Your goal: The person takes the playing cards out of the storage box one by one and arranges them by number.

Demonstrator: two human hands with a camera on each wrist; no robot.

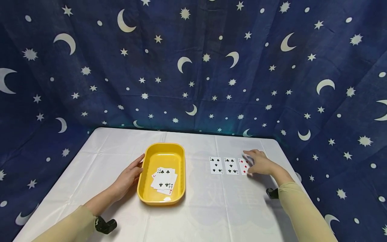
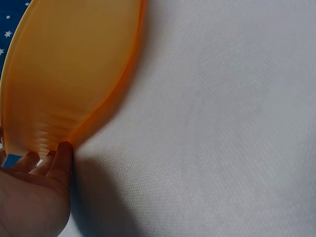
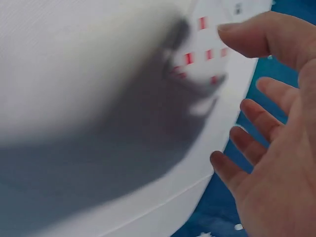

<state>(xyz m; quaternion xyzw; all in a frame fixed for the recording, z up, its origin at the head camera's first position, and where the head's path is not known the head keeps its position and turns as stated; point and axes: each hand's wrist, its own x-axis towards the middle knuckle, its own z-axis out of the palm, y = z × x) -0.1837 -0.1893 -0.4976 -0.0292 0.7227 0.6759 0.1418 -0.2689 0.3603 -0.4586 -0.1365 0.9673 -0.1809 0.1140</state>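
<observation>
My left hand (image 1: 128, 179) rests its fingers against the left side of a yellow tray (image 1: 140, 188). In the left wrist view, fingertips (image 2: 61, 155) touch the tray's outer wall (image 2: 74, 74). Inside the tray lies a loose pile of playing cards (image 1: 164, 179), a clubs card on top. To the right, a spades card (image 1: 216, 165), a clubs card (image 1: 231, 166) and a diamonds card (image 1: 243, 166) lie face up in a row. My right hand (image 1: 261, 163) hovers over the diamonds card, partly covering it. Its fingers are spread, with nothing between them in the right wrist view.
A white cloth (image 1: 208, 215) covers the table. Behind and beside it hangs a dark blue curtain (image 1: 193, 87) with moons and stars. Black straps with small devices sit at the left wrist (image 1: 104, 225) and right wrist (image 1: 272, 193).
</observation>
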